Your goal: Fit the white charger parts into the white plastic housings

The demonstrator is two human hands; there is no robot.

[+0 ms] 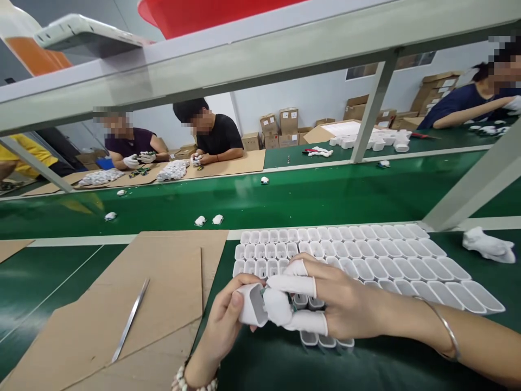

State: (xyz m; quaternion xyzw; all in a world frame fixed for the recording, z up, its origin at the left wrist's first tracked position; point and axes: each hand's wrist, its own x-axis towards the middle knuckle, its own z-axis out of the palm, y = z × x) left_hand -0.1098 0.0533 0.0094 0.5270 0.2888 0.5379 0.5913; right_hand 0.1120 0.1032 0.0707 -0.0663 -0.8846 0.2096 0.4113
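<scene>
My left hand (222, 315) grips a small white plastic housing (247, 305), its open end tilted toward the right. Right in front of that opening, my right hand (345, 304) pinches a rounded white lump (277, 306) with a bit of green board showing at its edge. White finger cots cover several of my right fingertips. How far the lump reaches into the housing, I cannot tell. Rows of similar white housings (368, 248) stand open side up behind and under my right hand. A few near my fingers (315, 303) have dark parts inside.
Metal tweezers (131, 320) lie on cardboard (171, 271) at left. Beyond runs a green conveyor belt (317, 195) carrying small white-topped pieces (217, 219). A crumpled white glove or cloth (488, 245) lies right. A frame post (472, 174) and overhead shelf (244, 54) cross the view. Co-workers sit opposite.
</scene>
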